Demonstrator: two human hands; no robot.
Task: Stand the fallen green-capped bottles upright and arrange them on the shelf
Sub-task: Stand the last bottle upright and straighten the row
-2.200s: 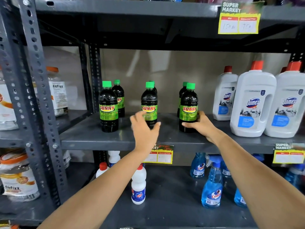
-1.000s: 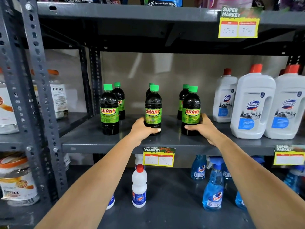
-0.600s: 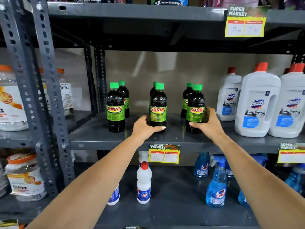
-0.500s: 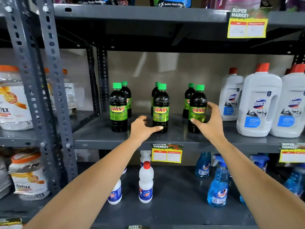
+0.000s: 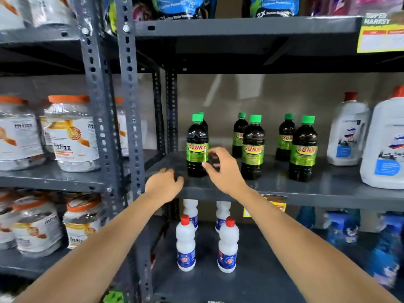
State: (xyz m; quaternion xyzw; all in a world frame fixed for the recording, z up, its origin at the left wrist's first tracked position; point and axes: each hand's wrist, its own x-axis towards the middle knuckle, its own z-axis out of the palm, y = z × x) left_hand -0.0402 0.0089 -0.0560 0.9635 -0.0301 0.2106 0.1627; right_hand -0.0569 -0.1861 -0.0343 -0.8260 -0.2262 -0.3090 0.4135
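Observation:
Several dark green-capped bottles stand upright in two rows on the grey middle shelf (image 5: 306, 191). In the front row are the left bottle (image 5: 197, 147), the middle bottle (image 5: 253, 149) and the right bottle (image 5: 303, 149); the back-row bottles are partly hidden behind them. My right hand (image 5: 223, 169) hovers open just right of the left bottle, fingertips close to its label but not gripping. My left hand (image 5: 162, 184) rests at the shelf's front edge, left of that bottle, fingers loosely curled and empty.
White red-capped jugs (image 5: 347, 132) stand on the same shelf at the right. Perforated steel uprights (image 5: 129, 119) stand left of my hands. White bottles (image 5: 185, 243) and blue spray bottles (image 5: 341, 228) fill the shelf below. Orange-lidded jars (image 5: 70, 132) occupy the left rack.
Both hands have let go of the middle and right front bottles and moved left to either side of the left front bottle. The view has shifted left.

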